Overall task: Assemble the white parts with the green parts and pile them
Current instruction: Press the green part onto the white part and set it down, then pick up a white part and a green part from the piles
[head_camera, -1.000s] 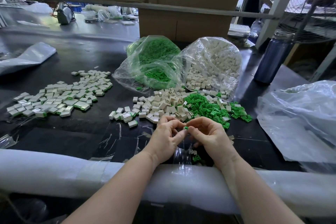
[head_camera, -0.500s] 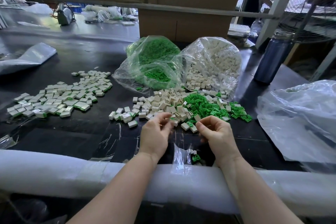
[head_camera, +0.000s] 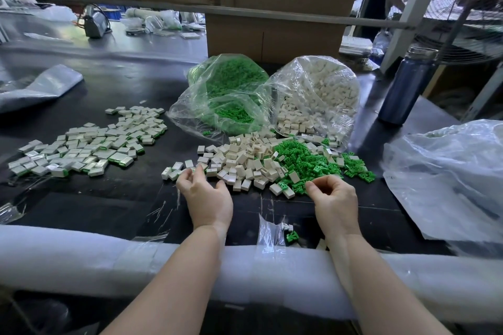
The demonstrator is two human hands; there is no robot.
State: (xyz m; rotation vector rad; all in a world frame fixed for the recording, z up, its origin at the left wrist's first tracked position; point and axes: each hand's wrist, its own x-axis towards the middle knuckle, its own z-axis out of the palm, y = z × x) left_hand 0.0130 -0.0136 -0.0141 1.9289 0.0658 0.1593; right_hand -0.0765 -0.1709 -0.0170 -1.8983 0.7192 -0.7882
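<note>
Our left hand [head_camera: 207, 196] sits at the near-left fringe of the loose white parts [head_camera: 239, 160], fingers loosely curled and spread. The tips touch or hover over a couple of stray white pieces at that edge; we can't tell whether it actually has one gripped. Our right hand [head_camera: 334, 194] sits at the near edge of the loose green parts [head_camera: 310, 163], thumb & forefinger drawn together as if pinching, but whatever's between them is too small to make out.

Key relation for the next move: white lies straight ahead of the left hand and spreads off to its right, while green lies straight ahead of the right hand, so each hand is nearer its own colour. The two heaps meet and mix between the hands, just beyond both. We judge each hand picks from its own side, then both come together in the gap between them to mate the parts.

The finished pile [head_camera: 87, 144] lies well off to the left of the left hand and farther away, so that hand is nearer for drop-off. Supply bags, green [head_camera: 231, 98] & white [head_camera: 315, 98], lie beyond both heaps.
</note>
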